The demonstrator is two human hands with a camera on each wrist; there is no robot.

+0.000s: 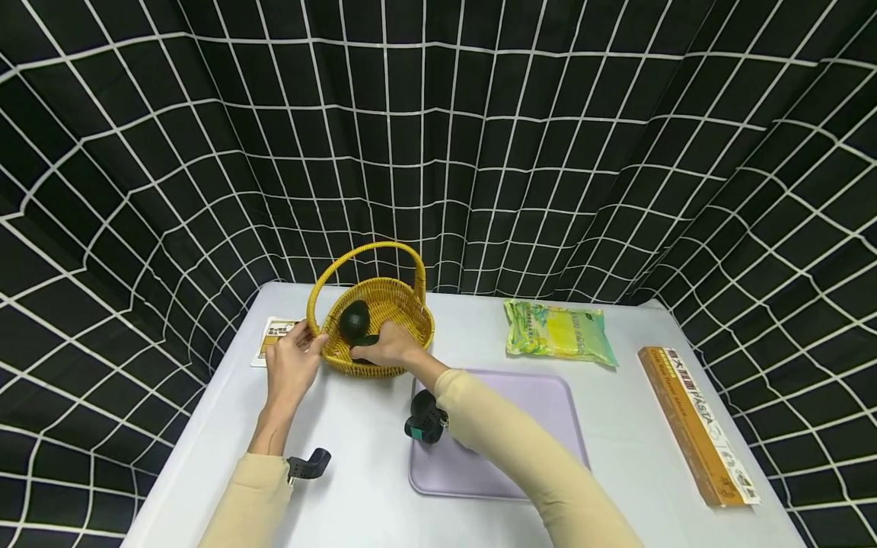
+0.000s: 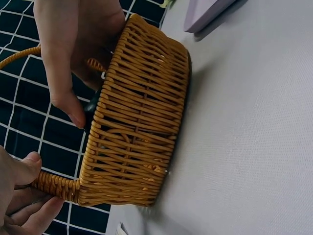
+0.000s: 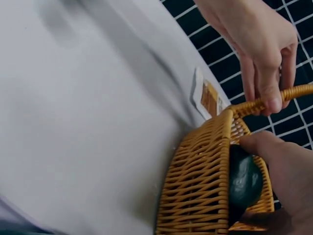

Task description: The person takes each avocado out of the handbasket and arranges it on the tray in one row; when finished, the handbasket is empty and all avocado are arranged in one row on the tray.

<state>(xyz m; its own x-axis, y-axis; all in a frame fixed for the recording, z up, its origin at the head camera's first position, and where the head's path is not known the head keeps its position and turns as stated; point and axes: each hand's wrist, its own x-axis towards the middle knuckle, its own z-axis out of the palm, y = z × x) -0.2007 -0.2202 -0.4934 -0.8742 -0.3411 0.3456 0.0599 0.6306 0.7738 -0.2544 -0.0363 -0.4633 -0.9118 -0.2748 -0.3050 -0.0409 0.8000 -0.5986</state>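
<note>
A yellow wicker basket [image 1: 420,332] [image 2: 134,117] [image 3: 195,181] stands at the back left of the table. Thumb and fingers of the left hand [image 1: 291,365] [image 2: 19,191] [image 3: 261,44] pinch the base of its handle on the left side. Reaching inside over the near rim, the right hand [image 1: 393,346] [image 2: 78,39] [image 3: 293,181] grips a dark green avocado [image 1: 365,342] [image 2: 90,108] [image 3: 244,181], its thumb on the skin and its other fingers partly hidden. Another dark green avocado [image 1: 354,320] lies just behind it in the basket.
Under the right forearm lies a lilac tray [image 1: 500,485]. A green and yellow packet [image 1: 562,332] is at the back, a long pasta box [image 1: 699,426] at the right. A small brown and white packet [image 1: 266,346] [image 3: 209,98] lies left of the basket. Dark gridded cloth surrounds the table.
</note>
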